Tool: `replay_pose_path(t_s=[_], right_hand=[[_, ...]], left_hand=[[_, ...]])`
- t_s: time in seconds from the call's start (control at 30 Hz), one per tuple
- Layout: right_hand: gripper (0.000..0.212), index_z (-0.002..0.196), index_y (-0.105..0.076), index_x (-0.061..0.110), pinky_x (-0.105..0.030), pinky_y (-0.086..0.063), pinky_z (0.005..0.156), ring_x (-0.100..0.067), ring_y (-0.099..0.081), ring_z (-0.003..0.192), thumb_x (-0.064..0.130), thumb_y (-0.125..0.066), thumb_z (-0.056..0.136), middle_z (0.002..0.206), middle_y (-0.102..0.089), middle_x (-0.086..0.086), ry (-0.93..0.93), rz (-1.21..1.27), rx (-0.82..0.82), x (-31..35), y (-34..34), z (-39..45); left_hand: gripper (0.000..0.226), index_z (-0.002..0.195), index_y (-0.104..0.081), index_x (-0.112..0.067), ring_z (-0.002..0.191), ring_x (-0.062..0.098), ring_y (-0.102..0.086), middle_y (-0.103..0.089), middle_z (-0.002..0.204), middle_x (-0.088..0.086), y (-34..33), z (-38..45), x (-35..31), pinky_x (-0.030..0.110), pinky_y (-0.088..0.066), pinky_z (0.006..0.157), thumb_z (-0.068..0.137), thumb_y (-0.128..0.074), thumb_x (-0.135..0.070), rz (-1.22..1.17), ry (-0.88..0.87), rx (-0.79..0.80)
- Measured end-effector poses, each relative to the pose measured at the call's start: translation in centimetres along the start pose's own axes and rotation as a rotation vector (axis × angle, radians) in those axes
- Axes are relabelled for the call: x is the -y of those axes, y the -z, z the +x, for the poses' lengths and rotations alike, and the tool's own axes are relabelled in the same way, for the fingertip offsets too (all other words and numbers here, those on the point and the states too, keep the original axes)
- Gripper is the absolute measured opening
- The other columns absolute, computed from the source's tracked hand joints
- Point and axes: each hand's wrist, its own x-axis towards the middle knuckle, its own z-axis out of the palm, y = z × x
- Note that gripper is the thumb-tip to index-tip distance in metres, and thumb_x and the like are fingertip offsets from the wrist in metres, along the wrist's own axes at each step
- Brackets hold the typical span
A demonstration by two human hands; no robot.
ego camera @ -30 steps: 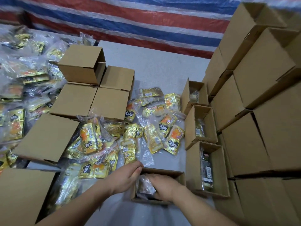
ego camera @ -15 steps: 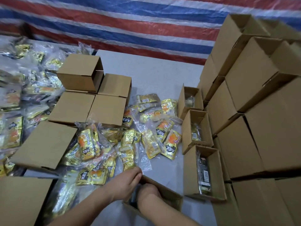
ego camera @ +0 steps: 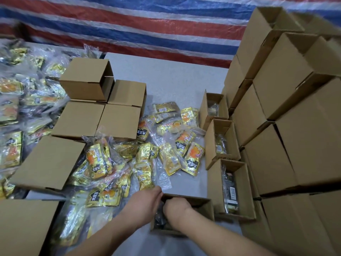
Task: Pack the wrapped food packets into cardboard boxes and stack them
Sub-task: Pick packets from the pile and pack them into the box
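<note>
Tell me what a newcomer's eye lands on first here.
Both hands, left hand and right hand, reach into an open box at the near edge. Behind them shiny gold packets litter the grey table, and a wall of stacked boxes rises on the right.

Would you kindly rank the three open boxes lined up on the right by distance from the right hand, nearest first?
From the right hand:
1. Nearest open box, just right of it.
2. Middle open box, farther back.
3. Far open box, rearmost in the row.

Striped tarpaulin (ego camera: pixel 147 24) behind grey table (ego camera: pixel 166 80)
</note>
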Motion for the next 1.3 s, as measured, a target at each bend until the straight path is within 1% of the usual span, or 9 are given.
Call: replay_pose_path(t_s=[0.03,0.07,0.1,0.17,0.37,0.5,0.7,0.93,1.3], right_hand=[[0.033,0.128,-0.059,0.002,-0.043,-0.048,0.094,-0.037,-0.060,0.118,0.017,-0.054,0.099,0.130,-0.061,-0.018,-0.091,-0.060,-0.238,4.8,0.6,4.1],[0.031,0.123,-0.061,0.000,-0.042,-0.049,0.090,-0.038,-0.061,0.113,0.017,-0.057,0.097,0.125,-0.062,-0.019,-0.157,0.120,-0.245,4.2,0.1,5.6],[0.030,0.121,-0.062,-0.001,-0.040,-0.049,0.086,-0.039,-0.062,0.109,0.015,-0.060,0.094,0.122,-0.063,-0.021,-0.061,0.218,-0.178,6.7,-0.5,6.3],[0.030,0.121,-0.061,0.002,-0.035,-0.045,0.080,-0.038,-0.061,0.106,0.008,-0.063,0.091,0.118,-0.063,-0.021,-0.143,0.367,-0.171,5.8,0.1,6.0],[0.034,0.127,-0.057,-0.004,-0.043,-0.045,0.096,-0.041,-0.058,0.113,0.000,-0.058,0.093,0.126,-0.059,-0.026,-0.144,0.527,-0.054,7.3,-0.7,8.2],[0.028,0.116,-0.062,-0.010,-0.039,-0.046,0.082,-0.042,-0.059,0.107,-0.004,-0.054,0.090,0.120,-0.061,-0.030,-0.109,0.575,-0.067,6.6,0.6,7.6],[0.030,0.121,-0.060,-0.008,-0.045,-0.044,0.099,-0.042,-0.055,0.114,-0.004,-0.047,0.094,0.126,-0.058,-0.030,-0.110,0.683,-0.176,7.3,0.1,7.8],[0.031,0.125,-0.057,-0.011,-0.045,-0.043,0.100,-0.043,-0.055,0.115,-0.001,-0.049,0.097,0.131,-0.054,-0.032,-0.176,0.782,-0.089,7.6,-0.2,8.0],[0.039,0.138,-0.047,-0.007,-0.036,-0.040,0.101,-0.037,-0.049,0.127,0.004,-0.035,0.103,0.142,-0.049,-0.026,-0.290,0.942,-0.187,6.9,-0.1,6.1]], left_hand=[[0.025,0.093,-0.046,-0.019,0.082,0.026,-0.059,-0.063,0.089,0.004,0.1,0.1,0.1,0.034,-0.034,0.065,0.105,-0.033,-0.037,-0.007,0.010,-0.001],[0.024,0.092,-0.046,-0.019,0.083,0.028,-0.059,-0.064,0.089,0.005,0.2,0.1,0.2,0.033,-0.032,0.064,0.105,-0.035,-0.036,-0.015,0.019,-0.008],[0.024,0.090,-0.045,-0.019,0.084,0.028,-0.059,-0.064,0.089,0.006,0.3,0.1,0.2,0.032,-0.030,0.063,0.104,-0.036,-0.035,-0.022,0.023,-0.025],[0.023,0.086,-0.041,-0.023,0.083,0.027,-0.059,-0.064,0.088,0.004,0.2,-0.1,0.2,0.031,-0.027,0.063,0.104,-0.038,-0.036,-0.031,0.016,-0.053],[0.020,0.083,-0.038,-0.026,0.073,0.025,-0.057,-0.060,0.079,0.000,-0.3,-0.4,0.4,0.031,-0.025,0.060,0.102,-0.040,-0.035,-0.070,-0.014,-0.082],[0.019,0.084,-0.044,-0.026,0.074,0.024,-0.059,-0.063,0.079,0.000,-0.1,-0.2,0.4,0.031,-0.027,0.060,0.101,-0.043,-0.035,-0.071,-0.019,-0.097],[0.019,0.085,-0.049,-0.025,0.077,0.023,-0.060,-0.064,0.082,-0.001,0.0,0.0,0.6,0.029,-0.028,0.061,0.101,-0.044,-0.034,-0.094,-0.028,-0.095],[0.020,0.089,-0.046,-0.025,0.081,0.025,-0.060,-0.063,0.085,0.001,0.4,-0.3,0.0,0.031,-0.027,0.063,0.104,-0.039,-0.036,-0.090,-0.026,-0.054],[0.029,0.100,-0.048,-0.018,0.090,0.026,-0.059,-0.063,0.096,0.002,1.1,1.1,-1.6,0.037,-0.042,0.075,0.106,-0.029,-0.039,0.027,-0.005,0.049]])
